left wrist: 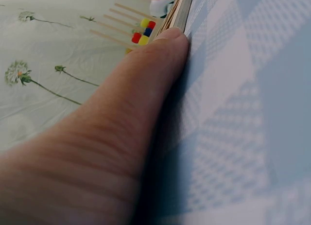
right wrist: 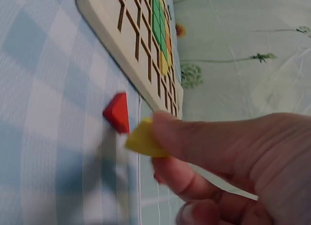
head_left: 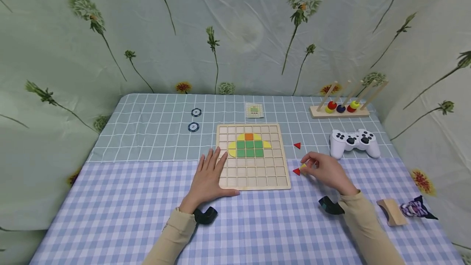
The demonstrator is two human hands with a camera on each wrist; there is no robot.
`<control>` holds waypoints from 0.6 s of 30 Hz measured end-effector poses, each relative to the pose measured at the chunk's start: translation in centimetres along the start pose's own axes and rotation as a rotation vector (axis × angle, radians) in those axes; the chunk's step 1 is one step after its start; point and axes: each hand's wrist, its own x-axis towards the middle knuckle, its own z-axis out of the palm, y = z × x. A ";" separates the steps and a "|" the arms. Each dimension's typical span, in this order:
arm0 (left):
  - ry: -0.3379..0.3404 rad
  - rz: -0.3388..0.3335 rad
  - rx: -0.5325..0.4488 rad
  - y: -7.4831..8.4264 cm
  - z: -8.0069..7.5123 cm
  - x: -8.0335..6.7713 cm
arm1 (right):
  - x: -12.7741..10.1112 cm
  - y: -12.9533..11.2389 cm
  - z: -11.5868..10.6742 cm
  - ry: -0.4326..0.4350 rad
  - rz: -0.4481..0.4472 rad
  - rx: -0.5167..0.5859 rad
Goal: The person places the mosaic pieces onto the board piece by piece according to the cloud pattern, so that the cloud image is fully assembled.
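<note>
Left hand: the left hand is laid flat, fingers straight, on the near-left corner of the grid board, thumb against its near edge.
Right hand: a yellow piece is pinched in the grip of the right hand, just right of the board.
Red triangles: one red triangle is seen touching the yellow piece; another red triangle lies farther back.
Board: placed mid-worktop, partly filled with green, yellow and orange tiles.
Right edge: a white gamepad is found.
</note>
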 end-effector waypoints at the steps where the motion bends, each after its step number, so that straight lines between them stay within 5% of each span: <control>1: 0.000 -0.001 0.001 0.0 0.0 0.0 | 0.3 -0.2 0.2 0.013 -0.015 0.013; 9: -0.002 -0.004 0.001 -0.1 0.0 0.0 | 3.2 -2.4 1.9 0.125 -0.052 0.129; 18: -0.013 -0.006 -0.006 0.0 -0.1 -0.1 | 5.7 -4.6 3.7 0.069 -0.020 0.226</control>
